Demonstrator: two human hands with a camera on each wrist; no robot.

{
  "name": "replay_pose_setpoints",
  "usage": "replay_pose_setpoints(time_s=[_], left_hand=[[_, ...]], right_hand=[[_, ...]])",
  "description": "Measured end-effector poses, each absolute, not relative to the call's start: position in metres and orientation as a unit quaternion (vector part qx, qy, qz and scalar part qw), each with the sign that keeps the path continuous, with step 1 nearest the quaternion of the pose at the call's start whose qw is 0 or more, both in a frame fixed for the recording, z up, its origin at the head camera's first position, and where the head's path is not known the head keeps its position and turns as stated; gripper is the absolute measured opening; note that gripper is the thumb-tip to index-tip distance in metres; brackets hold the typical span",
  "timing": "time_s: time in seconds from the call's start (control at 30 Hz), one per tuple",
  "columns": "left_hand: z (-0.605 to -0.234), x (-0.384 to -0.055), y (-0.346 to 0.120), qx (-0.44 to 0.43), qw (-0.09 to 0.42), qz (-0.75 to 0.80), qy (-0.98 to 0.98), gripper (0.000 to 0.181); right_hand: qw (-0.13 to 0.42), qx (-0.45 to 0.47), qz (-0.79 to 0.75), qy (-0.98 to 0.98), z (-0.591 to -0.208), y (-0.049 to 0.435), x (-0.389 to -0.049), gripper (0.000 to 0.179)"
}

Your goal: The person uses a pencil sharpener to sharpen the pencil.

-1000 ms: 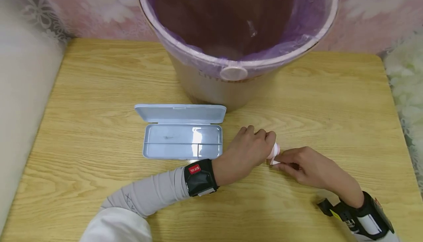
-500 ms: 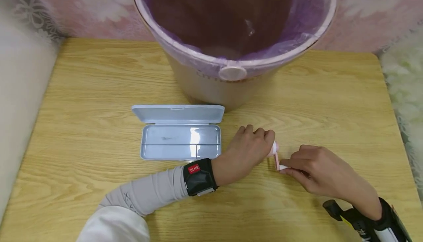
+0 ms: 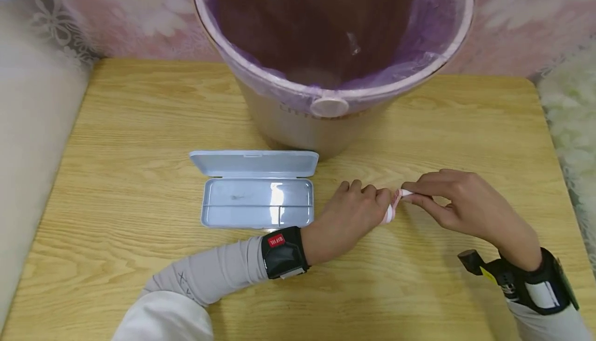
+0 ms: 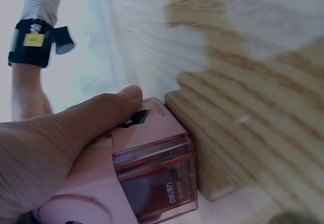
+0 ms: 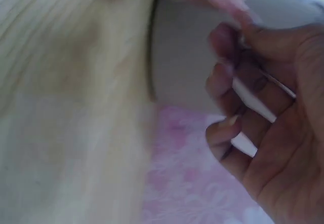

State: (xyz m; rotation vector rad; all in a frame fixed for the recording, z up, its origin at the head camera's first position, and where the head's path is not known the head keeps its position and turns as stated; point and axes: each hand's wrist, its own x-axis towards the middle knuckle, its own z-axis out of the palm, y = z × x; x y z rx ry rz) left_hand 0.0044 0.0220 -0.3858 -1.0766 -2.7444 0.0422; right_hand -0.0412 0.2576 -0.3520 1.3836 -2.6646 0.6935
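Note:
Beside the pencil case, my left hand (image 3: pixel 351 217) holds a pink crank pencil sharpener (image 4: pixel 93 176) down on the table. My left thumb lies over its top in the left wrist view, beside the see-through shavings drawer (image 4: pixel 157 183). From the head, only the sharpener's pink and white end shows past my knuckles. My right hand (image 3: pixel 465 201) pinches the white knob (image 3: pixel 406 193) of the crank (image 3: pixel 397 199) between thumb and fingertips; the crank points up and right. In the right wrist view the other fingers are loosely bent.
A light blue pencil case (image 3: pixel 242 193) lies with its lid up to the left of my left hand, a small dark smudge on its floor. Behind it stands a large bin (image 3: pixel 307 131) with a purple liner. The wooden table (image 3: pixel 139 123) meets a floral wall covering.
My right hand has swung the crank round, first down and right, then up, so its knob now sits higher. The left hand stays in place on the sharpener.

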Motion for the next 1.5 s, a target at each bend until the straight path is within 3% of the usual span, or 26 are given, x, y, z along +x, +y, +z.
replay_pose_setpoints(time_s=[0.13, 0.27, 0.37, 0.53, 0.77, 0.93, 1.17, 1.43, 1.5], left_hand=[[-0.386, 0.006, 0.022, -0.363, 0.09, 0.011, -0.927, 0.004], [-0.385, 0.007, 0.022, -0.366, 0.084, 0.019, -0.927, 0.02], [-0.386, 0.008, 0.023, -0.365, 0.076, 0.02, -0.928, 0.022], [-0.388, 0.009, 0.023, -0.363, 0.081, 0.011, -0.928, 0.004], [-0.391, 0.008, 0.023, -0.355, 0.093, -0.003, -0.93, 0.011], [-0.392, 0.007, 0.024, -0.352, 0.093, -0.013, -0.931, 0.011], [-0.389, 0.007, 0.024, -0.355, 0.076, -0.013, -0.932, 0.008], [-0.386, 0.005, 0.023, -0.361, 0.067, -0.007, -0.93, 0.01], [-0.385, 0.005, 0.022, -0.36, 0.069, -0.003, -0.93, 0.011]], right_hand=[[0.009, 0.433, 0.253, -0.865, -0.364, 0.26, -0.045, 0.011], [0.005, 0.412, 0.25, -0.876, -0.377, 0.259, -0.044, 0.018], [-0.033, 0.389, 0.252, -0.885, -0.394, 0.256, -0.044, 0.021], [-0.084, 0.362, 0.252, -0.894, -0.412, 0.255, -0.034, 0.027], [-0.102, 0.357, 0.22, -0.902, -0.414, 0.25, -0.017, 0.013], [-0.117, 0.364, 0.243, -0.892, -0.415, 0.249, 0.004, 0.019], [-0.097, 0.403, 0.25, -0.875, -0.399, 0.252, 0.023, 0.016], [-0.019, 0.431, 0.265, -0.862, -0.37, 0.256, 0.025, 0.012], [-0.009, 0.435, 0.258, -0.862, -0.366, 0.255, 0.022, 0.018]])
